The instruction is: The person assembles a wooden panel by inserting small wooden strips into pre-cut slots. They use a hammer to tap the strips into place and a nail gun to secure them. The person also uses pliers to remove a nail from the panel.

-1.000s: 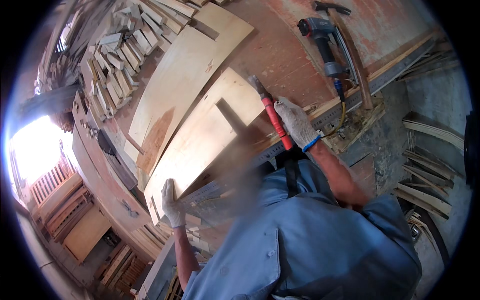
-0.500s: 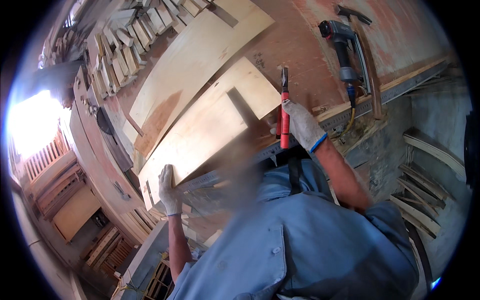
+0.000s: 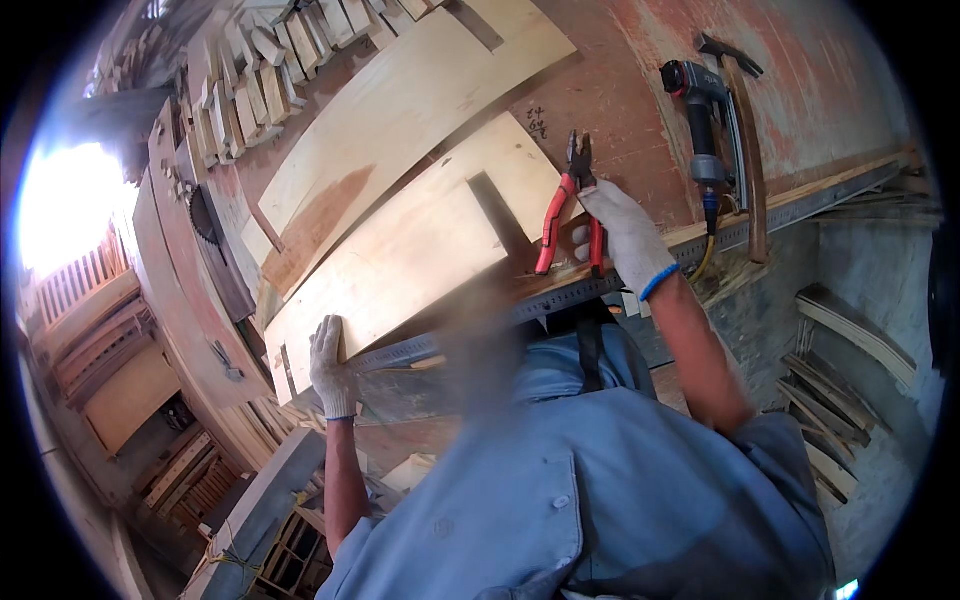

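My left hand (image 3: pixel 329 368), in a white knit glove, lies with fingers stretched out on the left end of a pale plywood panel (image 3: pixel 400 255). A thumb underneath is not visible. The panel has a narrow slot near each end and lies along the bench's near edge. In my gloved right hand (image 3: pixel 625 232) is a pair of red-handled pliers (image 3: pixel 557 222), jaws pointing away from me. The handles are spread, and my fingers are at the right one. The pliers are over the panel's right end.
A larger curved plywood panel (image 3: pixel 400 110) lies beyond. Several wood blocks (image 3: pixel 250 90) are stacked at the far left. A nail gun (image 3: pixel 702 130) and a hammer (image 3: pixel 748 150) lie at right. A metal ruler (image 3: pixel 570 292) runs along the near edge. A hand saw (image 3: pixel 215 240) lies left.
The pliers have turned in my right hand, and their handles now show spread apart. My right hand has shifted slightly right in view. My left hand remains on the panel.
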A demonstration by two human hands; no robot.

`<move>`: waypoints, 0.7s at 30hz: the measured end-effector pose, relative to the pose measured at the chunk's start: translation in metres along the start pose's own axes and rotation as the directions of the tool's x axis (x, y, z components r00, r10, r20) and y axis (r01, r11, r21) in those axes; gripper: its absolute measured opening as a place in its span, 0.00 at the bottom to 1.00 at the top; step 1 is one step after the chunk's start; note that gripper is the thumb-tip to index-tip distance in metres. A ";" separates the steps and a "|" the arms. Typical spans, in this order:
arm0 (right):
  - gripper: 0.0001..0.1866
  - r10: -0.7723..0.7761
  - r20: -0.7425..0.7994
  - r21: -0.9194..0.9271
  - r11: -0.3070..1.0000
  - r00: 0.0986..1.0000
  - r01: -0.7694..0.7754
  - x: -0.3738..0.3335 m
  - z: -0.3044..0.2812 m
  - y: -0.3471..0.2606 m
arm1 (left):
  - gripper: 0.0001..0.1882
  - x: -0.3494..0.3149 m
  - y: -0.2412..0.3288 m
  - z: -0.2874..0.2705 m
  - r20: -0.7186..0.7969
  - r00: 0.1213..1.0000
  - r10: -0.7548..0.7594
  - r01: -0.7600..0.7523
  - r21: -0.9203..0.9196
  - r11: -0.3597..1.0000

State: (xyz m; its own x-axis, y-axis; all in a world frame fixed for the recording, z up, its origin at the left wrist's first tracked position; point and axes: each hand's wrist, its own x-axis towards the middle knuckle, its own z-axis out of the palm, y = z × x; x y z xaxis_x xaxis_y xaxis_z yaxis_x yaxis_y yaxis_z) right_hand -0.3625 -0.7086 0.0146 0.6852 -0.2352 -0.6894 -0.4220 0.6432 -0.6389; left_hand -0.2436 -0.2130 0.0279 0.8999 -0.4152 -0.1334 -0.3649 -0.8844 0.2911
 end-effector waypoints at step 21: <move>0.40 -0.137 0.499 0.427 0.898 0.855 -0.105 -0.041 -0.028 -0.006 | 0.28 0.000 -0.001 -0.003 0.003 0.999 -0.038 0.039 -0.039 0.998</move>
State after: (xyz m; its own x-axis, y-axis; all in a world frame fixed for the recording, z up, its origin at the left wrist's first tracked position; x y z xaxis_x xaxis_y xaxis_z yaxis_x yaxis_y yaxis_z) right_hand -0.4048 -0.7231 0.0368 0.9405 0.0744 -0.3315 -0.1974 0.9138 -0.3550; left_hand -0.2432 -0.2118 0.0302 0.9125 -0.3816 -0.1474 -0.3203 -0.8907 0.3227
